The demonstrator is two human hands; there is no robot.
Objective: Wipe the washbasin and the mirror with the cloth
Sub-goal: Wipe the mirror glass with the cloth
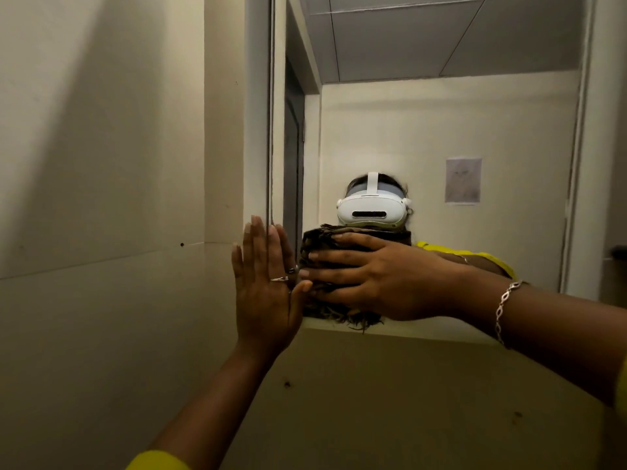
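The mirror (441,130) fills the upper right of the view, set into a beige wall. My right hand (366,283) presses a dark brown fringed cloth (315,242) flat against the lower left corner of the glass, fingers spread and straight over it. My left hand (264,286) lies flat and upright, palm against the wall at the mirror's left frame, fingers straight, holding nothing. Its thumb is close to the fingertips of my right hand. The washbasin is out of sight.
A beige tiled wall (101,232) runs along the left and below the mirror. The mirror's bottom ledge (407,330) sits just under the cloth. The glass reflects a person with a white headset, a ceiling, a doorway and a paper sheet on the far wall.
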